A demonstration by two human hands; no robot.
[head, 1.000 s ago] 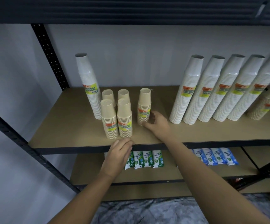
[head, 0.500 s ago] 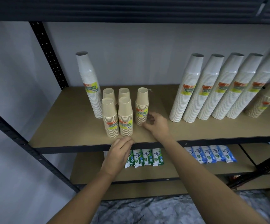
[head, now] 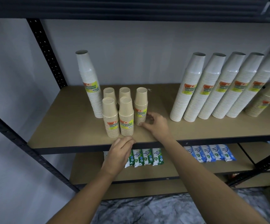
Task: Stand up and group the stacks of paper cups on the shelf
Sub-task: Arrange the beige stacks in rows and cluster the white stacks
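Five short tan cup stacks stand at the left of the wooden shelf (head: 69,126). Four form a tight block (head: 125,117); the fifth tan stack (head: 141,105) stands just right of it. My right hand (head: 155,125) has its fingertips at this stack's base, thumb alongside. My left hand (head: 119,152) rests flat on the shelf's front edge below the block and holds nothing. A tall white cup stack (head: 90,83) stands behind the block on the left. Several tall white stacks (head: 225,88) lean in a row on the right.
One more tan stack (head: 263,101) leans at the far right end. Black metal uprights (head: 46,52) frame the shelf, with another shelf close overhead. Green wipe packs (head: 147,156) and blue wipe packs (head: 210,153) lie on the lower shelf.
My right hand has slid the fifth tan stack leftwards, closer to the block of four. My left hand has stayed on the shelf edge.
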